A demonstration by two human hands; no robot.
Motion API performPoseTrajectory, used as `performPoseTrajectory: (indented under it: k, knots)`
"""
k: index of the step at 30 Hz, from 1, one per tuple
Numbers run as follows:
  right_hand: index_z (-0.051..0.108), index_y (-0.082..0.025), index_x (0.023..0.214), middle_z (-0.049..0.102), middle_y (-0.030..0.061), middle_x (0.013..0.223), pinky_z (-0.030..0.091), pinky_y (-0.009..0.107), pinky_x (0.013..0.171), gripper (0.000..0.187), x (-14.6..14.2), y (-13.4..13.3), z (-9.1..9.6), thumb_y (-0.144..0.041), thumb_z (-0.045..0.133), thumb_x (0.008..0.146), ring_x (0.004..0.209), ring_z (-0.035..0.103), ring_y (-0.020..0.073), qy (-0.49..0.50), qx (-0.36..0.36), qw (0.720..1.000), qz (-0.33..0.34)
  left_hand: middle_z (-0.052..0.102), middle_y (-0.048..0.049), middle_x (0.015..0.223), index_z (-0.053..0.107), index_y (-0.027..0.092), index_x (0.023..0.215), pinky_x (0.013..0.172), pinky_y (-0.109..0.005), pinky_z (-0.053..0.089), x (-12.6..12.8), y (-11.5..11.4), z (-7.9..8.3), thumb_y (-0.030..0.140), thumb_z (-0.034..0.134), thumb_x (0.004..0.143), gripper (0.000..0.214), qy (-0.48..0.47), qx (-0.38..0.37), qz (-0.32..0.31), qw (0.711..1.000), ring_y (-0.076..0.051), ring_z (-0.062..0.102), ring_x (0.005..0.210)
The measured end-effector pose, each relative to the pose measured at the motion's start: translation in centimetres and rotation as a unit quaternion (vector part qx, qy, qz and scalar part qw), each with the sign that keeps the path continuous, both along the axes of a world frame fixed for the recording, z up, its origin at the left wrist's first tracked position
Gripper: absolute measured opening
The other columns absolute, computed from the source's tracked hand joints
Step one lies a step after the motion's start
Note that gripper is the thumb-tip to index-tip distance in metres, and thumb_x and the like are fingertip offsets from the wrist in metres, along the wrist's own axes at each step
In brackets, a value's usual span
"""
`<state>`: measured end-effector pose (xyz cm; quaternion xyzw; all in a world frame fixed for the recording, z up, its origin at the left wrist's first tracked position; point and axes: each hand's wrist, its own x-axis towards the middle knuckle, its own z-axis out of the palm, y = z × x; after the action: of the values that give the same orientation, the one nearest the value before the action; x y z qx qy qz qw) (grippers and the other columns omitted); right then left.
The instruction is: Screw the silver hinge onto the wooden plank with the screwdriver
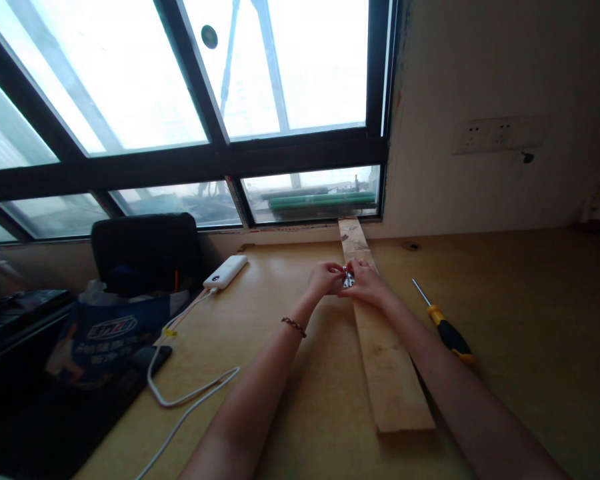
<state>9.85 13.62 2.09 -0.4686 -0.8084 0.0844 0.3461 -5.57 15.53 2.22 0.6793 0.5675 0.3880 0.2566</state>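
Metal piece (349, 281) pinched between two hands

Silvery, with dark holes, it sits on a wooden plank (387, 363) toward the table's (535, 360) far edge. The left hand (326, 279) and right hand (366, 283) both grip it, fingertips closed. Beside the table's left edge, a blue bag (115, 350) bears white lettering too blurred to read; its contents are unclear.

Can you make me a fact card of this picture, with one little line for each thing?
Left hand: fingers at a small metal piece; bracelet on wrist
Right hand: at the same piece; exact grip too small to tell
Under the hands: wooden board, lying on the table
Right of board: screwdriver, yellow and black handle
Left of board: white device with cable
Behind: window
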Motion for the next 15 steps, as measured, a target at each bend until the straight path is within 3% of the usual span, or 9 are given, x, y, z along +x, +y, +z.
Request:
performPoseTrajectory:
  k: [4,9,12,15]
  knots:
    - [0.047,-0.021,0.093,0.053,0.004,0.089,0.039,0.034,0.074,0.066,0.0,-0.1,0.1,-0.046,0.078,0.041,0.085,0.049,0.0211,0.001,0.0,1.0,-0.01,0.058,-0.0005,0.058,0.07,0.015,0.077,0.05,-0.021,0.036,0.5,-0.2,0.5,0.036,0.065,0.06,0.028,-0.061,0.027,0.016,0.998,-0.01,0.05,0.055]
    - [0.048,-0.021,0.093,0.053,0.0049,0.091,0.039,0.034,0.076,0.064,0.1,-0.3,0.4,-0.047,0.078,0.042,0.088,0.049,0.0216,-0.005,-0.007,1.0,0.002,0.061,-0.0031,0.063,0.067,0.012,0.075,0.052,-0.021,0.04,-1.0,-0.4,2.7,0.03,0.065,0.058,0.025,-0.168,0.002,0.052,0.984,-0.011,0.053,0.058]
    - [0.048,-0.021,0.094,0.054,0.0053,0.092,0.039,0.034,0.076,0.065,0.2,-0.3,0.5,-0.048,0.078,0.042,0.089,0.049,0.022,-0.009,-0.008,1.0,0.003,0.062,-0.004,0.064,0.066,0.012,0.07,0.053,-0.021,0.039,-4.1,-0.6,3.1,0.026,0.063,0.059,0.018,-0.109,0.008,0.111,0.988,-0.011,0.053,0.058]
    - [0.049,-0.021,0.095,0.055,0.0053,0.091,0.038,0.034,0.077,0.065,0.2,-0.1,0.3,-0.048,0.078,0.043,0.09,0.049,0.0223,-0.011,-0.01,1.0,0.002,0.063,-0.0048,0.063,0.066,0.014,0.066,0.054,-0.023,0.038,-7.5,-1.3,1.5,0.026,0.061,0.061,0.014,0.034,-0.009,0.165,0.986,-0.014,0.055,0.061]
